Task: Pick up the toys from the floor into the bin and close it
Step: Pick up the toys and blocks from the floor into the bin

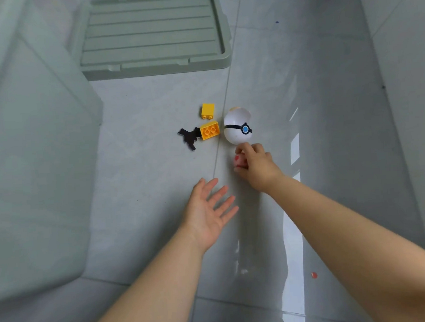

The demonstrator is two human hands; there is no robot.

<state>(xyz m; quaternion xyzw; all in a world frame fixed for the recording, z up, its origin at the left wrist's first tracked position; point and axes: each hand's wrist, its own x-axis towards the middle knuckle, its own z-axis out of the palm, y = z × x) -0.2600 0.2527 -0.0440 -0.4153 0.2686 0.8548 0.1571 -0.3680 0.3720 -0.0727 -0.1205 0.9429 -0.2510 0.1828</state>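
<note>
At far left stands the pale green bin (pixel 31 152), uncovered. Only its outer wall shows, so its contents cannot be told. Its lid (pixel 149 35) lies flat on the floor (pixel 147 214) at far centre, with nothing on it. Right of the bin, mid-floor, lies a flat black figure (pixel 189 137); being thin, it likely needs a fingertip under one edge. Against it sits a yellow brick (pixel 210 130), with a smaller yellow brick (pixel 208 110) just beyond. Both look rigid and light, and should pinch easily across the sides. Nearer, the left hand (pixel 207 211) hovers palm up, fingers straight, holding nothing. The white ball (pixel 238 128) is smooth, apt to roll, and calls for a whole-hand grasp. Just near of it, the right hand (pixel 256 165) grips a small pink toy (pixel 240 162). At near right, a small red piece (pixel 313 275) lies well apart.
</note>
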